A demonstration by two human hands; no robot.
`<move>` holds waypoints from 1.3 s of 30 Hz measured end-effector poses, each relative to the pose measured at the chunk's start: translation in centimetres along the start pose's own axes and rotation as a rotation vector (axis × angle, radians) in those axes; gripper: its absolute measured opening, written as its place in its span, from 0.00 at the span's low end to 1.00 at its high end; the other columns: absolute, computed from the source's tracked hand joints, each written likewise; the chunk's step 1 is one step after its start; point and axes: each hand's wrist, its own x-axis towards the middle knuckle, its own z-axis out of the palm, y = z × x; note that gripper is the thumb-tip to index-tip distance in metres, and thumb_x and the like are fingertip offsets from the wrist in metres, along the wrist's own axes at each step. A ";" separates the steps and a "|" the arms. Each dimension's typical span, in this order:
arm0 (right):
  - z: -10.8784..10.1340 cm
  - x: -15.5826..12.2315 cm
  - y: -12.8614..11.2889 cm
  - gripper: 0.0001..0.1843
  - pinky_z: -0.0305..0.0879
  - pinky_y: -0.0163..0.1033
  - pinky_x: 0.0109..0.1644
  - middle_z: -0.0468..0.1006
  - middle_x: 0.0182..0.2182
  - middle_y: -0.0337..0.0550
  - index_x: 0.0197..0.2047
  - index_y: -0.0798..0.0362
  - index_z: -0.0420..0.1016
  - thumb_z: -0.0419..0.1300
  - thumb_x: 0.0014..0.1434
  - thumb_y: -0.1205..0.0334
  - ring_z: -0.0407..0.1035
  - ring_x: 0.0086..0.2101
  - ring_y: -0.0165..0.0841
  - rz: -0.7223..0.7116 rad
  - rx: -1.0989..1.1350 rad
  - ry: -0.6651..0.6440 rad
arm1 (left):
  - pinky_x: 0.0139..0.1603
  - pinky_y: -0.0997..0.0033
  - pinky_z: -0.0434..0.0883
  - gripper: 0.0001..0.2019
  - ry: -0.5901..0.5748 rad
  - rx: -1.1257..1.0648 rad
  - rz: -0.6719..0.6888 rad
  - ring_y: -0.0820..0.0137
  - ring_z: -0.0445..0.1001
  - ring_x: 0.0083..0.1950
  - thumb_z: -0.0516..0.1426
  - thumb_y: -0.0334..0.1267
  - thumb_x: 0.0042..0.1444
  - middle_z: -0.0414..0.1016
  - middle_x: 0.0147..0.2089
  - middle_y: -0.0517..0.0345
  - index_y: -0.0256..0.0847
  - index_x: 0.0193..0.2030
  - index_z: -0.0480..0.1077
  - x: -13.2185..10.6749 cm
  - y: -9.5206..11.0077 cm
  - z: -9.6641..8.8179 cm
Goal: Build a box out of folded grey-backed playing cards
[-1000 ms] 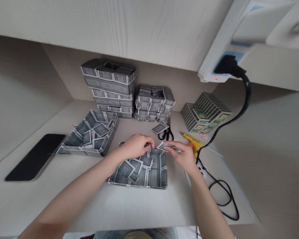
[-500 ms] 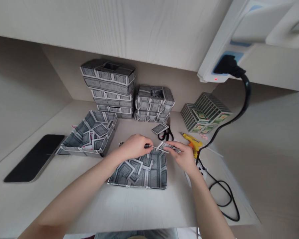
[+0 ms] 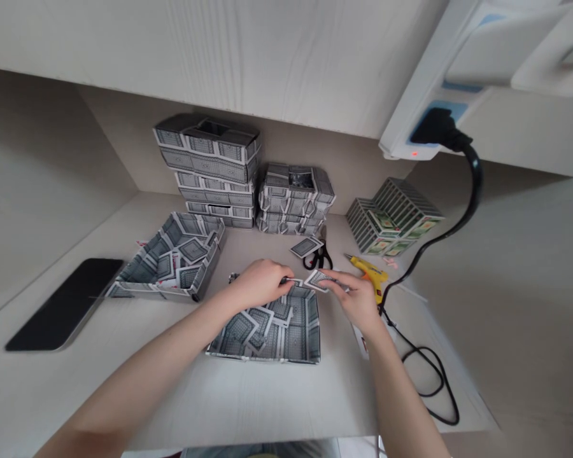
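Left hand (image 3: pixel 260 284) pinches the card tray's (image 3: pixel 272 324) far rim; right hand (image 3: pixel 358 298) grips a playing card (image 3: pixel 316 279).

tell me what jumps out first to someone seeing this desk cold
Both hands meet mid-desk: the right hand pinches a playing card at the far rim of an open tray made of grey-backed cards, the left hand curled beside it. Two stacks of similar card boxes stand against the back wall, and a yellow glue gun lies just right of the hands.
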 end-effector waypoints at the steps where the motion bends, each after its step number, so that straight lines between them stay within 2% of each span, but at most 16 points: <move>1: 0.0 0.0 0.0 0.10 0.67 0.41 0.44 0.78 0.37 0.41 0.37 0.49 0.77 0.58 0.51 0.59 0.72 0.38 0.36 -0.005 0.001 -0.008 | 0.29 0.72 0.60 0.13 -0.004 0.003 0.002 0.67 0.71 0.27 0.48 0.42 0.54 0.75 0.27 0.55 0.42 0.35 0.73 0.0 0.0 0.0; 11: 0.3 0.0 -0.3 0.10 0.67 0.40 0.45 0.78 0.37 0.40 0.37 0.49 0.76 0.57 0.52 0.59 0.72 0.38 0.35 -0.060 -0.034 -0.024 | 0.31 0.74 0.61 0.14 -0.039 -0.001 0.007 0.69 0.71 0.29 0.48 0.43 0.55 0.76 0.29 0.57 0.43 0.36 0.72 0.0 0.1 -0.1; 20: 1.3 -0.2 -1.5 0.11 0.66 0.37 0.44 0.77 0.37 0.39 0.40 0.48 0.75 0.55 0.54 0.64 0.71 0.38 0.32 -0.153 -0.078 -0.065 | 0.34 0.74 0.63 0.10 -0.032 -0.026 -0.011 0.69 0.72 0.33 0.49 0.37 0.52 0.75 0.32 0.57 0.42 0.37 0.71 -0.3 0.2 -0.2; 27: 0.9 0.9 -3.2 0.13 0.64 0.35 0.41 0.77 0.35 0.39 0.41 0.47 0.74 0.54 0.54 0.68 0.70 0.36 0.31 -0.233 -0.274 -0.200 | 0.33 0.73 0.64 0.10 -0.038 -0.009 -0.028 0.69 0.72 0.34 0.50 0.36 0.51 0.75 0.33 0.57 0.42 0.36 0.70 -0.2 0.2 -0.2; 33: 1.0 2.1 -4.7 0.11 0.63 0.36 0.39 0.78 0.33 0.41 0.38 0.49 0.74 0.54 0.53 0.68 0.70 0.34 0.33 -0.234 -0.467 -0.330 | 0.32 0.73 0.64 0.08 -0.057 0.009 -0.033 0.67 0.72 0.34 0.50 0.37 0.51 0.74 0.32 0.54 0.39 0.34 0.69 -0.1 0.1 -0.1; 39: 1.5 2.7 -4.7 0.09 0.62 0.35 0.37 0.78 0.32 0.40 0.34 0.49 0.75 0.55 0.52 0.67 0.71 0.33 0.33 -0.201 -0.484 -0.352 | 0.29 0.74 0.63 0.07 -0.058 -0.041 -0.057 0.68 0.72 0.33 0.51 0.35 0.50 0.73 0.33 0.55 0.40 0.36 0.66 -0.2 -0.3 0.0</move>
